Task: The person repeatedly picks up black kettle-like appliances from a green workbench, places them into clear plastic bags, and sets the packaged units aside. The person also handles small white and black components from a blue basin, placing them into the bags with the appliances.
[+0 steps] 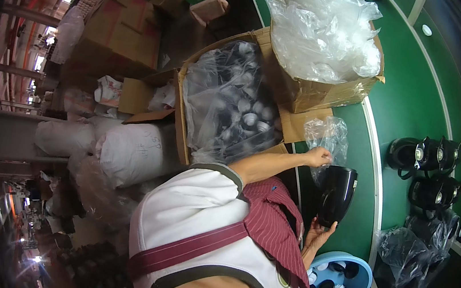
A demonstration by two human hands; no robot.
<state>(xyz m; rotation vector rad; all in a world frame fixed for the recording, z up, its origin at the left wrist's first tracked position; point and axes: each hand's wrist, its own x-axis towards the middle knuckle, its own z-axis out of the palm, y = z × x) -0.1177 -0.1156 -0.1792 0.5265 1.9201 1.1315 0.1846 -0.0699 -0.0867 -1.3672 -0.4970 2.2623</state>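
Observation:
A glossy black tapered housing [337, 196], with a small pale label near its upper end, is held over the green workbench. My right hand [320, 234] grips its lower end, fingers curled round it. At the other end my left hand [318, 156] pinches a clear plastic bag [328, 134], which spreads beyond the fingers and hangs down beside the housing. Just below my right hand stands a light blue basin [365, 275] holding several round black and white parts [326, 287].
An open carton [337, 96] heaped with clear bags stands on the green bench [370, 155]. Nearer my left side, another carton [182, 121] holds plastic-wrapped dark parts. Several black kettle-like units [416, 155] sit across the bench, beside bagged dark items [410, 252]. White sacks [131, 152] lie behind me.

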